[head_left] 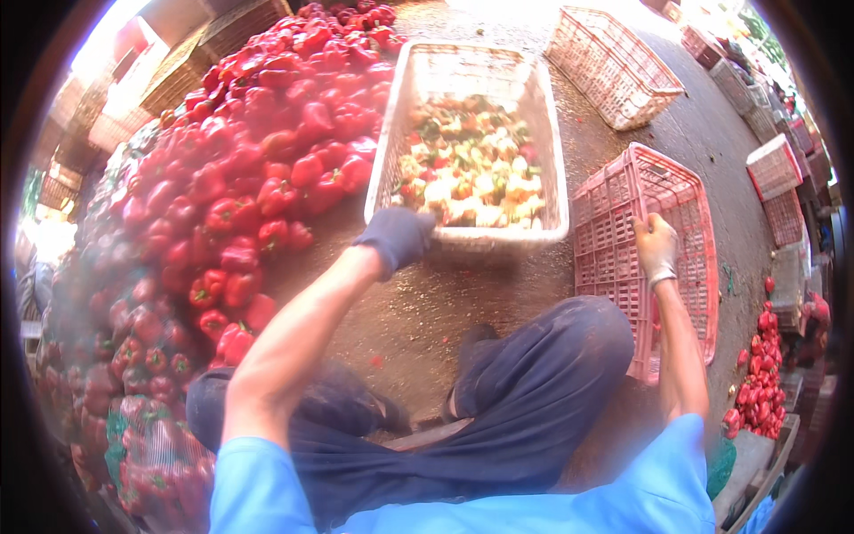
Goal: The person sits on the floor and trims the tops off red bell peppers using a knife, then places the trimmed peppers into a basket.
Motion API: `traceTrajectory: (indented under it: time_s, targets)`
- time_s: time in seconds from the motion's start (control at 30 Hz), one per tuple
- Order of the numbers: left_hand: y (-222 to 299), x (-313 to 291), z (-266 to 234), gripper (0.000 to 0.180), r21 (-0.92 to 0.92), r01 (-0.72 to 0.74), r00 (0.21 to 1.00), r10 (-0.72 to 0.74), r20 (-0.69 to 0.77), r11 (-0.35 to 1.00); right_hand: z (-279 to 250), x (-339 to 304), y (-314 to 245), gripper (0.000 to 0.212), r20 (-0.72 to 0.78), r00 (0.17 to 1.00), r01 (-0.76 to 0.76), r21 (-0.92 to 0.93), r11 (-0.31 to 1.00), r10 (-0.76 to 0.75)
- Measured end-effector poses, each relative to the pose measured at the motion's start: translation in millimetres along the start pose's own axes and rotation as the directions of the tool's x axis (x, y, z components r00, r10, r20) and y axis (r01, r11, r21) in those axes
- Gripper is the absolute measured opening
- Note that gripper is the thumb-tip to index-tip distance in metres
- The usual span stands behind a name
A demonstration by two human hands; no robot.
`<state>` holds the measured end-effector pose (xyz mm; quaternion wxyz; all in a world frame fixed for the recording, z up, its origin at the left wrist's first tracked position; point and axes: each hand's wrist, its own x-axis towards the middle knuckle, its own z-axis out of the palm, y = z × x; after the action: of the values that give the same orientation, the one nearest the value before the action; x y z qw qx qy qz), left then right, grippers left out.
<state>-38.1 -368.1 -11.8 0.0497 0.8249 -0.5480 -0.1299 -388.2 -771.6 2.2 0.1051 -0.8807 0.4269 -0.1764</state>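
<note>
A white plastic crate (559,191) stands on the ground in front of me. Pale and green pieces that look like pepper cores (476,169) cover its bottom. My left hand (396,240), in a dark glove, is closed on the crate's near left rim. To the right, a red slatted crate (609,236) seems tipped on its side beside my knee. My right hand (656,246), in a pale soiled glove, has its fingers curled on an edge of that red crate. Both arms are stretched forward, apart from each other.
A big heap of red peppers (267,160) fills the left side. Another whitish crate (614,67) sits at the far right. More peppers (761,378) lie at the right edge, near stacked crates (774,173). A mesh sack of peppers (160,454) stands at lower left.
</note>
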Motion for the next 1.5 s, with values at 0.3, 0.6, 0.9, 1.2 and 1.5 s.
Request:
traceTrajectory:
  time_s: [0.3,0.6,0.9,1.2,1.5]
  targets:
    - [-22,-172,-37,0.018,0.108,-0.198,0.846,0.114,0.521,0.974,42,-7,-8,0.043,-0.051,0.996,0.069,-0.079,0.995,-0.073]
    - [-74,-259,-43,0.017,0.144,-0.223,0.812,0.102,0.575,0.964,52,10,-11,0.043,-0.031,0.995,0.094,-0.048,0.994,-0.095]
    - [-58,-256,-97,0.047,-0.075,0.167,0.899,-0.12,0.421,0.983,89,97,-57,0.045,0.022,0.997,0.076,-0.058,0.995,-0.074]
    - [-109,-270,-104,0.045,-0.558,0.376,0.824,-0.543,-0.164,0.74,113,167,-135,0.051,0.098,0.993,0.06,0.014,0.998,-0.061]
    - [-133,-275,-105,0.044,-0.611,0.699,0.64,-0.705,0.304,0.371,161,170,-257,0.029,0.2,0.753,0.565,0.292,0.772,-0.627]
